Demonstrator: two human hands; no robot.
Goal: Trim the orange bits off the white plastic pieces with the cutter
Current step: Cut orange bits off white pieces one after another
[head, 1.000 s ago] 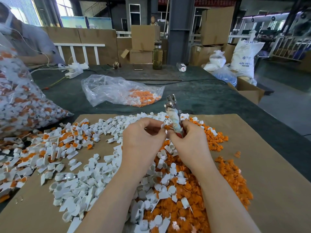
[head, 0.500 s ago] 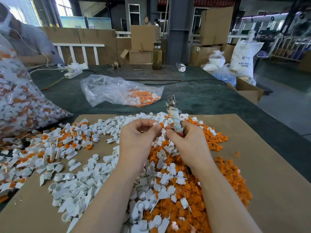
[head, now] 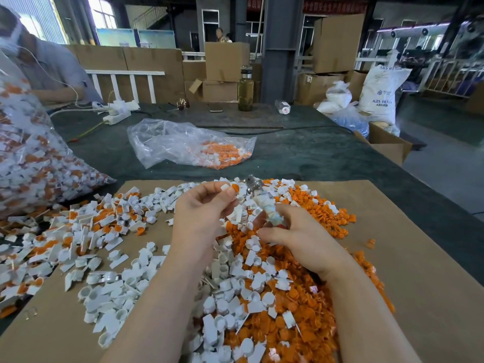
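Piece (head: 231, 189) with white body and orange tab, pinched at fingertips of left hand (head: 203, 213), held up just left of the cutter (head: 264, 203) head, near the far middle of the cardboard sheet (head: 419, 258). Judgement: tiny moulded plastic, very light, stiff, a bit slick, unlikely to break; best pinched by the white body so the orange tab sticks out free toward the blades. Right hand (head: 296, 238) is wrapped around the cutter's taped handle, metal head pointing up and away; whether the blades are apart or together is too small to tell. Both hands hover over a mixed heap of white pieces (head: 235, 268) and orange offcuts (head: 293, 323), orange mostly to the right and near side. Untrimmed pieces (head: 78, 224), still showing orange, lie spread on the left of the sheet. Containers: big clear bag (head: 31, 158) at the far left, bulging with white-and-orange parts, looks like stock; smaller clear bag (head: 188, 145) lying open on the green table cover (head: 314, 153) beyond the sheet, holding a low pile of mostly orange bits with some white. Glass bottle (head: 245, 87) stands at the far edge, another person's sleeve (head: 57, 66) far left.
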